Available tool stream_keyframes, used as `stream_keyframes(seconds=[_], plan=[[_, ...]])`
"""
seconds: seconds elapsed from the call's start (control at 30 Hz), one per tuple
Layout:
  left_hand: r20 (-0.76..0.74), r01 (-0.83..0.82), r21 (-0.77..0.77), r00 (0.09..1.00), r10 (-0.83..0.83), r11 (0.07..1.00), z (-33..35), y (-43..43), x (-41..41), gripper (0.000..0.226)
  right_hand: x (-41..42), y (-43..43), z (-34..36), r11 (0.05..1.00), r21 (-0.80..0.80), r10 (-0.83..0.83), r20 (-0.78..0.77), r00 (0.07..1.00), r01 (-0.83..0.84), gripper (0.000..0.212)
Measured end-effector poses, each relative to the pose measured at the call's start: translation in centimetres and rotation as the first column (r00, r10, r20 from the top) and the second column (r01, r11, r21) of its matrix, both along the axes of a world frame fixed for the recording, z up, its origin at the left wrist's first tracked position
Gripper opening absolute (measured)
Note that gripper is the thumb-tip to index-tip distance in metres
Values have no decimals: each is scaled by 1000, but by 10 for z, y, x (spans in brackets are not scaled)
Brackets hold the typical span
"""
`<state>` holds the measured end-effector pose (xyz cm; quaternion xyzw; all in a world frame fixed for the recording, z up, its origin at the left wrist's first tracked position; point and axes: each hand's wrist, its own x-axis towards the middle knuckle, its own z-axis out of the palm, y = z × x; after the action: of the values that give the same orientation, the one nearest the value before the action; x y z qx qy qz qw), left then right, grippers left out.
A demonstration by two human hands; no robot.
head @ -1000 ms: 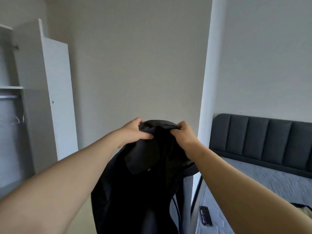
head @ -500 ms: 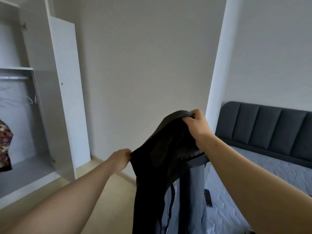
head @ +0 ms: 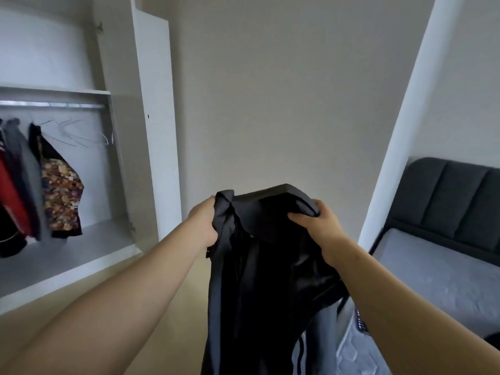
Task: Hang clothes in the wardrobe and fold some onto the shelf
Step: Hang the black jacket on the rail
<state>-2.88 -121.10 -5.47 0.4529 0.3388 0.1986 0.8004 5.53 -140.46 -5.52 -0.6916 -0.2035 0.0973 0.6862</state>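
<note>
Black garment (head: 257, 280), perhaps a jacket, in left hand (head: 203, 226), right hand (head: 316, 228).

Single head-worn camera, looking forward and a little down.
Right up close: the person's forearms (head: 130, 301) fill the lower frame, black garment (head: 257, 266) at arm's length centre, wardrobe (head: 121, 158) off left, bed (head: 433, 272) off right, wall (head: 270, 104) dead ahead.

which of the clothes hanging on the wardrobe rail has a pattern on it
The floral-print garment, rightmost on the rail, beside the empty wire hangers. The red garment and grey garment to its left look plain.
</note>
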Motion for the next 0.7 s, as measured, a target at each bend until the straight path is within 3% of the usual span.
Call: stream_keyframes(seconds=[0.17,0.27,0.33,0.47,0.53,0.63,0.7], plan=[[132,122,96,982,-134,988,22,45,-19,43,-15,71,-3,941,-43,334,-66,940,-337,48],[166,184,132,965,-205,974,29,77,-30,46,-28,129,-5,858,-153,481,-100,871,-491,56],[165,193,158,962,-219,968,35,102,-42,42,-40,168,-8,815,-188,533,-124,837,-548,49],[166,135,248,970,-179,959,40,175,-78,18,-62,250,-9,870,-198,449,-63,891,-452,7],[117,109,358,980,-160,927,40,216,-99,12,-73,292,-5,897,-178,409,-17,912,-405,7],[-6,79,563,996,-92,823,39,273,-128,35,-90,352,-1,926,-124,360,5,933,-356,6],[-136,124,705,990,-38,698,35,308,-148,56,-104,392,1,935,-73,348,4,937,-347,4]])
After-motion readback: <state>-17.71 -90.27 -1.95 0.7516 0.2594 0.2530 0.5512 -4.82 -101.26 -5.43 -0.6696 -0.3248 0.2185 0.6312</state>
